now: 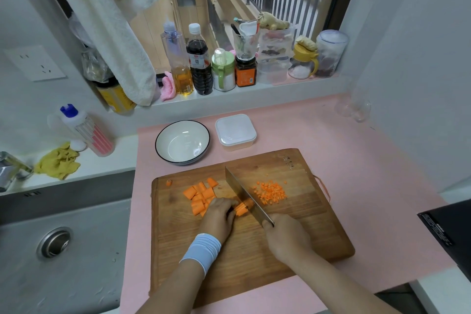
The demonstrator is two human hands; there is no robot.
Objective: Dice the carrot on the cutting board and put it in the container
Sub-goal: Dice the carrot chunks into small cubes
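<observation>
Forearms enter from the bottom edge, hands meeting mid-board. Left hand (219, 216), pale blue wristband (202, 250) at the wrist, fingers curled down, pinning a small bundle of carrot strips (243, 208) against the wooden cutting board (254, 262). Right hand (285, 234) clenched round the cleaver (244, 194) handle; blade angled away from the body, edge down in the bundle just beside the left fingertips. Diced carrot (271, 192) lies in a loose heap right of the blade. Uncut carrot chunks (200, 196) sit left of it, beyond the left hand. One stub (169, 182) lies alone near the board's far left corner.

Step in hand, by my reading: cross-cutting strips into dice, well under half done. To do it well: fingertips tucked, knuckles guiding the flat of the blade, bundle fed in even steps so the cubes match the heap.

Beyond the board, on the pink mat (356, 160): empty black-rimmed bowl (182, 145) and lidded white box (235, 131), near each other, not touching. Which one is the container, cannot tell; the box would need its lid off first. Steel sink (63, 237) to the left
</observation>
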